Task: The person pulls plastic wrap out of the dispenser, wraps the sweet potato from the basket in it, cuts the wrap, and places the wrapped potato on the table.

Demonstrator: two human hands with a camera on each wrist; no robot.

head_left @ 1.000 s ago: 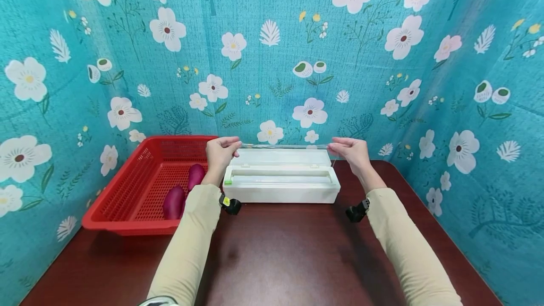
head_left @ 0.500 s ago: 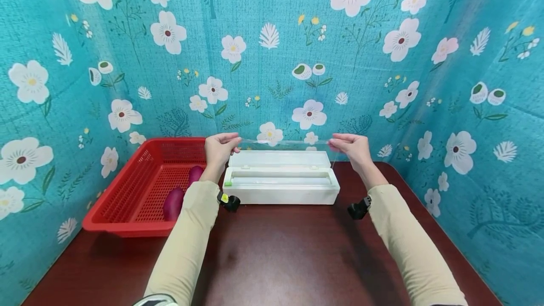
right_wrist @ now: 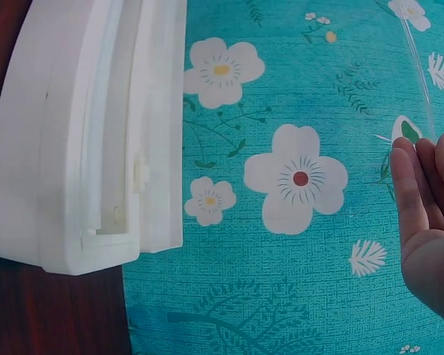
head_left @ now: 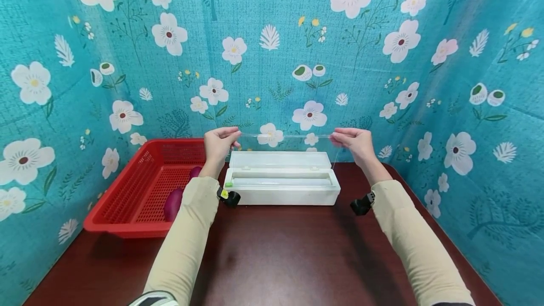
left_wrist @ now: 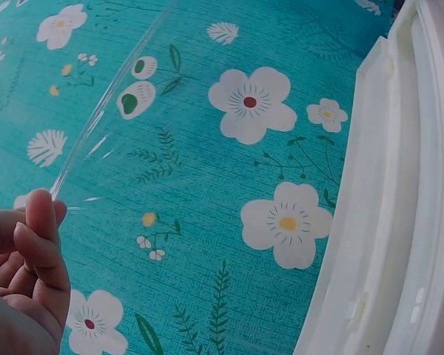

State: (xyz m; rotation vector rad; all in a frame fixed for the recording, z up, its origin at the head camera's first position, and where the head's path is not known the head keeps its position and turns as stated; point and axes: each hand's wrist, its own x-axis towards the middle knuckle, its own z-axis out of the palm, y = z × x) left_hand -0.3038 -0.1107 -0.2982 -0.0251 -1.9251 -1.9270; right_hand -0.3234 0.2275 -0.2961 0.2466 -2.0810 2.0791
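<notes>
In the head view, my left hand (head_left: 218,148) and right hand (head_left: 357,145) are raised above a white cling film dispenser (head_left: 280,196), its lid (head_left: 280,159) tipped back. A clear sheet of cling film (head_left: 284,136) stretches between them, its top edge taut. Thumb and fingertips of the left hand (left_wrist: 29,274) pinch one corner of the film (left_wrist: 103,111) in the left wrist view. The right hand (right_wrist: 429,214) pinches the opposite corner of the film (right_wrist: 422,66). Through the dispenser's opening, a pale roll (head_left: 280,182) shows.
A red plastic basket (head_left: 123,229) stands on the dark wooden table (head_left: 276,259) at the left, partly behind the left arm. Inside lie purple oblong vegetables (head_left: 173,204) like sweet potatoes. A blue flowered curtain (head_left: 272,84) hangs right behind the dispenser and around the sides.
Both hands have risen a little, drawing the cling film higher above the dispenser. The dispenser and basket have stayed put.
</notes>
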